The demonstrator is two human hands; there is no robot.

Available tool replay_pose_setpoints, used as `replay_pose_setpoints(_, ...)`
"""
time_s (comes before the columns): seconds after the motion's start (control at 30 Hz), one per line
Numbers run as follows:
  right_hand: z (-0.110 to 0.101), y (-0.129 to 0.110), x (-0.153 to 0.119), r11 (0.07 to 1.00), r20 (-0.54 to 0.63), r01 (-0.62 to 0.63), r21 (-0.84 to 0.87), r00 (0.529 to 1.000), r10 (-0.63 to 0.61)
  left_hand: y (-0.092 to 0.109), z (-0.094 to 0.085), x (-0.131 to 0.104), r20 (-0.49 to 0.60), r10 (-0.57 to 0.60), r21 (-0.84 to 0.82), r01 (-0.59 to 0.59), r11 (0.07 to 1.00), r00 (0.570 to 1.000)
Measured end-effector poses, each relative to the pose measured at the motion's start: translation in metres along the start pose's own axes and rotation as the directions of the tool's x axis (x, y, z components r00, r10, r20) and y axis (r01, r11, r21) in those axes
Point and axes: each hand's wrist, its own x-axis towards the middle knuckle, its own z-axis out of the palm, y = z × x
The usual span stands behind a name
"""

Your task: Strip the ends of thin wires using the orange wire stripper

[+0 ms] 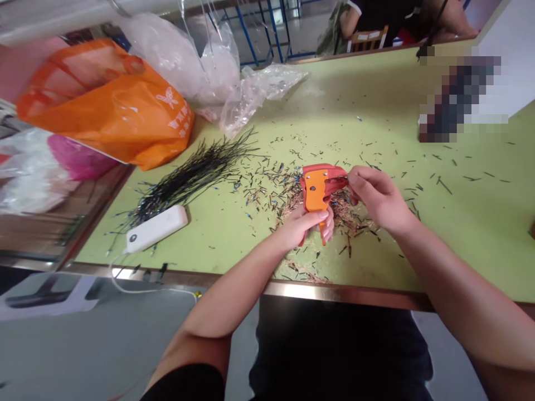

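Observation:
My left hand is wrapped around the handles of an orange and red wire stripper, held upright over the table. At the tool's jaw end, my right hand has its thumb and fingers pinched together. Whatever sits between those fingertips is too small and hidden to make out. Beneath the tool lies a pile of copper strands and short black wire offcuts. To the left is a bundle of long black wires, some with blue ends.
A white power bank with a cable lies near the front edge of the green table. An orange bag and clear plastic bags stand at the back left. A white panel rises at the right. Another person sits beyond the table.

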Motion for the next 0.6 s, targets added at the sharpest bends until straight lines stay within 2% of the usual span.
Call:
replay_pose_setpoints(0.13,-0.001,0.0,0.0,1.0,0.013,0.018,-0.01,1.0,-0.018,-0.001,0.001,0.0,-0.01,-0.011,0.023,0.011,1.0,1.0)
replay_pose_setpoints(0.4,0.002,-0.001,0.001,1.0,-0.012,0.018,-0.015,1.0,-0.019,-0.002,0.011,0.0,-0.125,-0.011,0.133,0.027,0.991,0.992)
replay_pose_setpoints(0.5,0.005,0.001,-0.001,0.999,-0.032,-0.017,0.051,0.999,0.018,-0.003,0.014,-0.001,-0.16,-0.018,0.154,0.043,0.987,0.987)
replay_pose_setpoints(0.6,0.007,0.004,-0.001,0.983,-0.016,-0.069,0.171,0.997,0.073,-0.001,0.017,-0.001,-0.197,-0.039,0.099,0.059,0.993,0.98)
